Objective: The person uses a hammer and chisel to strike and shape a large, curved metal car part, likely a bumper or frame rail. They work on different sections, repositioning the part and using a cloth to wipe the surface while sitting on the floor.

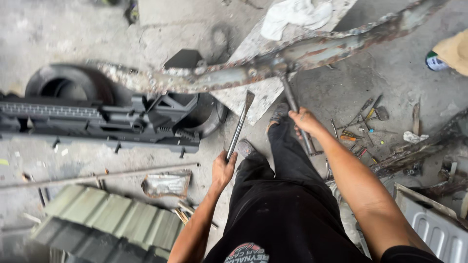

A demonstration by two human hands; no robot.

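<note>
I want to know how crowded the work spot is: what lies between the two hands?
In the head view, only the person's black-trousered legs lie between left hand and right hand.

Rusty metal beam [273, 65] runs out past the top-right edge; its far end is unseen. Wrench [295, 109] handle hidden inside the right hand [303, 122]. Flat chisel [239, 127]: lower end buried in the left hand [222, 170]. Small tools [363, 129] scattered on the floor, too small to sort. Green corrugated sheet [107, 221] blurred, cut by the bottom edge.
</note>
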